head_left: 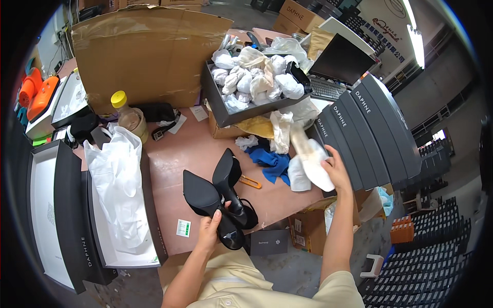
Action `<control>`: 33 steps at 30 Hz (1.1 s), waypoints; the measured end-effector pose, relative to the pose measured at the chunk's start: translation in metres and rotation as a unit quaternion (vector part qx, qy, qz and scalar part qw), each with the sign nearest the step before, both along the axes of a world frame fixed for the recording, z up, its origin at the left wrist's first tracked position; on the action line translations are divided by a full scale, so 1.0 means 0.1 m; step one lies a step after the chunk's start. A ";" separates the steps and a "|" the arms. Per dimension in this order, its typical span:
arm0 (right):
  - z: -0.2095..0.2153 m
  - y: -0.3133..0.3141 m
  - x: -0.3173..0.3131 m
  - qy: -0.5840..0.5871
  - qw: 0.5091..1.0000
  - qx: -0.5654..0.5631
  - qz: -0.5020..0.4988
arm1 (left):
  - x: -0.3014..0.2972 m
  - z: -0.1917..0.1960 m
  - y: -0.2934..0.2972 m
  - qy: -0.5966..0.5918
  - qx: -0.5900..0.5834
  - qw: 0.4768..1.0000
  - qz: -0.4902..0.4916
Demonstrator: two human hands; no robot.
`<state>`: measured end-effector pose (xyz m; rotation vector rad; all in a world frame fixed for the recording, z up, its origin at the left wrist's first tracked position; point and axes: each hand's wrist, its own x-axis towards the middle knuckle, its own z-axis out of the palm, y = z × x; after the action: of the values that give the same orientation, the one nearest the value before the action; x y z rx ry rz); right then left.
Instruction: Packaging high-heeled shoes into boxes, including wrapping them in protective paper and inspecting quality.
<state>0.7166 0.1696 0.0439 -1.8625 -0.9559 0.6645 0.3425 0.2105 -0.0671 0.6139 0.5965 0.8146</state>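
Observation:
My left hand (209, 229) grips a black high-heeled shoe (208, 201) by its heel end, just above the near edge of the pink table (179, 154). A second black heeled shoe (228, 182) stands right behind it, touching. My right hand (336, 172) reaches out to the right and holds a long wad of white tissue paper (310, 159) beside a blue cloth (270, 160). An open black shoe box (120, 205) lined with white tissue paper sits at my left.
A black tray of crumpled white paper wads (254, 82) sits on a small carton at the back. Stacked black shoe boxes (370, 128) lean at the right. A large cardboard sheet (144, 56), a yellow-capped jar (128, 115), a box lid (51, 215) and a keyboard (326, 90) surround the table.

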 end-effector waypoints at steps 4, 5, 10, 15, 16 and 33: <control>-0.10 0.05 -0.20 -0.515 0.850 -0.106 -0.033 | 0.00 -0.04 -0.02 -0.008 -0.008 1.000 0.017; -0.09 0.10 -0.20 -0.509 0.860 -0.029 0.007 | 0.00 -0.06 -0.02 -0.009 -0.011 1.000 0.025; -0.41 0.81 0.04 -0.244 0.967 -0.068 0.036 | -0.02 -0.04 -0.04 -0.018 -0.033 0.999 0.021; -0.81 1.11 0.43 0.189 0.967 -0.170 0.020 | -0.11 -0.08 -0.08 0.011 -0.033 0.999 0.006; -0.80 1.08 0.49 0.204 0.962 -0.173 0.050 | -0.13 -0.12 -0.10 0.017 -0.034 0.999 0.005; 0.48 0.44 -0.17 0.205 0.941 0.219 0.156 | -0.44 -0.09 -0.36 0.001 -0.016 0.998 0.061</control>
<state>0.6997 0.2132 0.0921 -1.1332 -1.0267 0.9022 0.2981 0.1746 -0.0760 0.5537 0.6524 0.9173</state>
